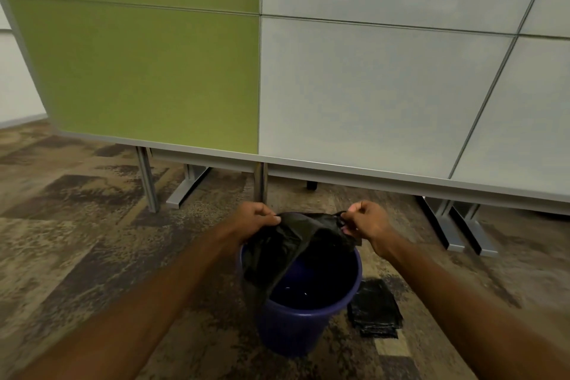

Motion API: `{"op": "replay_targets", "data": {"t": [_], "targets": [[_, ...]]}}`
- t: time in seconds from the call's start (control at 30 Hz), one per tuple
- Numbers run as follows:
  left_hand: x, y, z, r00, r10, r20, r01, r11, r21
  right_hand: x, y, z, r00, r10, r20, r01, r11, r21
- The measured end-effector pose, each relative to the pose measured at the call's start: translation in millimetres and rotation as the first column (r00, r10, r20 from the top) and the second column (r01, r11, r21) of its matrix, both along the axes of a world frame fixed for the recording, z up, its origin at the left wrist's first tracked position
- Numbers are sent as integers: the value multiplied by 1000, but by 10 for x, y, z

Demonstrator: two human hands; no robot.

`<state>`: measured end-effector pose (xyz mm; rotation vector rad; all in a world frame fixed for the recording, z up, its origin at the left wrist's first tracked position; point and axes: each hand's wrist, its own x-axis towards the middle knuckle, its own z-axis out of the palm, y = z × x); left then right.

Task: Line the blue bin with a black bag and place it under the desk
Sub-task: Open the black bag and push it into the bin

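The blue bin (300, 315) stands upright at 6 o'clock on the floor, round, open-topped, still unlined. The black bag (283, 251), crumpled and glossy, hangs over its rim at 10 o'clock, top edge stretched taut above the opening, lower part drooping inside.

Green partition panel (148, 71) beside grey panels (370, 95), above patterned carpet (77, 225)
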<state>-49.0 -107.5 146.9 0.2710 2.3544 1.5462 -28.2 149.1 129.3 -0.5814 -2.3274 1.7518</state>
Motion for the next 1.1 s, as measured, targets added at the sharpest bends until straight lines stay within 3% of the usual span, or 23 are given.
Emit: {"op": "replay_targets", "data": {"t": [0.13,0.23,0.33,0.37,0.43,0.5,0.57,0.6,0.77,1.0,1.1], "targets": [[10,24,35,992,47,118,-66,985,160,-60,-25,-144,989,73,130,-106,956,274],[-17,56,8,993,69,96,-84,984,159,-102,-102,-181,979,105,177,-162,924,346],[-4,131,43,990,80,113,-100,976,192,-95,-207,-123,995,93,-20,-73,878,473],[-4,160,56,987,90,136,-117,973,201,-65,-247,-72,980,167,-108,-101,887,450],[-14,217,83,972,114,206,-161,960,228,49,-352,86,891,415,-186,-322,865,385],[-43,270,117,941,117,318,-216,930,298,134,-447,201,775,618,-129,-509,732,453],[-83,311,125,904,87,419,-259,890,375,118,-487,206,729,681,-73,-515,615,597],[-78,316,130,894,65,444,-262,878,399,95,-496,190,733,674,-92,-481,609,630],[-72,290,70,933,-22,359,-151,882,446,-25,-354,75,786,572,-233,-431,778,457],[-88,267,-59,979,23,200,-104,909,404,104,-321,83,806,559,-193,-531,828,183],[7,233,-133,992,-52,111,-2,899,438,96,-318,114,876,439,-201,-452,892,-23]]}}
